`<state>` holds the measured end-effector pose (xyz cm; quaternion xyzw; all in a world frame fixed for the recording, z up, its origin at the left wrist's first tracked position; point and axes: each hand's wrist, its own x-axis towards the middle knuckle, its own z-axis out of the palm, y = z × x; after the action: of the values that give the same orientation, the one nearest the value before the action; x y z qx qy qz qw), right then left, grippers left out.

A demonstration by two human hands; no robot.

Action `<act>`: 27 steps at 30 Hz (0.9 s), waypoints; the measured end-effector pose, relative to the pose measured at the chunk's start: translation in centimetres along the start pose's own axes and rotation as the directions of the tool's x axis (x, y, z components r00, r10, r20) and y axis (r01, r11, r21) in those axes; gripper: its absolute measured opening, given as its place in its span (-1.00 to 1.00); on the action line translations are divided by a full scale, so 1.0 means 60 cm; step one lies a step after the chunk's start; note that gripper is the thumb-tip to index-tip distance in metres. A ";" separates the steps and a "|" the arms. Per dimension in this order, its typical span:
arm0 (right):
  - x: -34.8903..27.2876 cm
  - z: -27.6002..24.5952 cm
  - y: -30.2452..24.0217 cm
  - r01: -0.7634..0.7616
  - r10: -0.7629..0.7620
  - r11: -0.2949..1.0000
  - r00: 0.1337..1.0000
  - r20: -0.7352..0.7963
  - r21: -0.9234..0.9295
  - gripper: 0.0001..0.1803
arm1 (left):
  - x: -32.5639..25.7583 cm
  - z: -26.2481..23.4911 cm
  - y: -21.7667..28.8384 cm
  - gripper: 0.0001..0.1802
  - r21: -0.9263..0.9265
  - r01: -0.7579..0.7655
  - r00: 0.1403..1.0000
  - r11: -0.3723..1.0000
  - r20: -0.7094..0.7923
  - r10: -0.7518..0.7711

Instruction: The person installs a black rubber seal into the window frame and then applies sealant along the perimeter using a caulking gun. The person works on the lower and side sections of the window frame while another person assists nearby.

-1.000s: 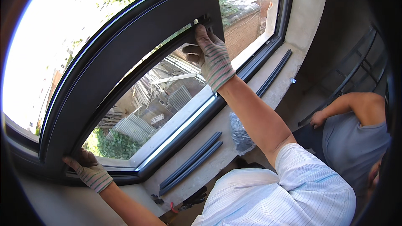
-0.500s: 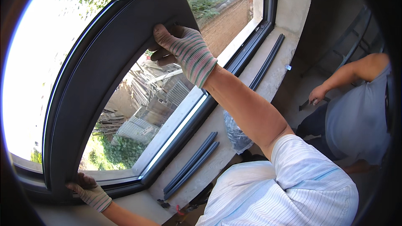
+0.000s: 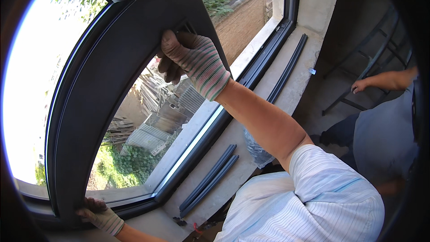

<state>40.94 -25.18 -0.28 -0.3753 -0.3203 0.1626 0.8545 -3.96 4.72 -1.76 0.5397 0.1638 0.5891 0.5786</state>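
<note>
A dark window sash [image 3: 96, 69] stands tilted across the left half of the view, inside the opening above a bare concrete sill [image 3: 310, 56]. The gloved right hand [image 3: 192, 62] is clamped on the inner edge of its broad rail, thumb on the near face, fingers curled behind. The gloved left hand [image 3: 102, 217] touches the lower corner, thumb against the frame; whether its fingers close around it, I cannot tell. The sash looks stiff and fairly heavy, its smooth finish probably slippery to bare skin, any glass fragile. The rail edges, held well apart, seem the safest places to grasp.
</note>
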 end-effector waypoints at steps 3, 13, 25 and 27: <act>-0.001 0.005 0.006 0.012 -0.012 1.000 1.000 -0.027 -0.005 -0.38 | 0.011 0.007 -0.009 -0.43 -0.085 -0.021 0.998 0.996 -0.056 0.016; -0.005 0.025 0.004 0.024 -0.024 1.000 0.992 -0.127 -0.005 -0.46 | 0.060 -0.080 -0.004 -0.42 -0.323 0.116 0.984 0.939 0.165 -0.064; 0.001 0.034 0.027 0.037 -0.033 0.999 0.973 -0.228 0.013 -0.52 | -0.035 0.040 0.000 -0.42 -0.329 -0.014 0.984 0.944 -0.174 -0.046; 0.003 0.029 0.030 0.093 -0.088 0.996 0.964 -0.251 0.006 -0.52 | -0.041 0.084 -0.018 -0.46 -0.104 -0.109 0.993 0.989 -0.061 0.104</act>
<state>39.85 -22.96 -0.67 -0.3699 -0.2254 0.0777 0.8979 0.15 0.75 -1.89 0.4994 0.1189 0.6418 0.5696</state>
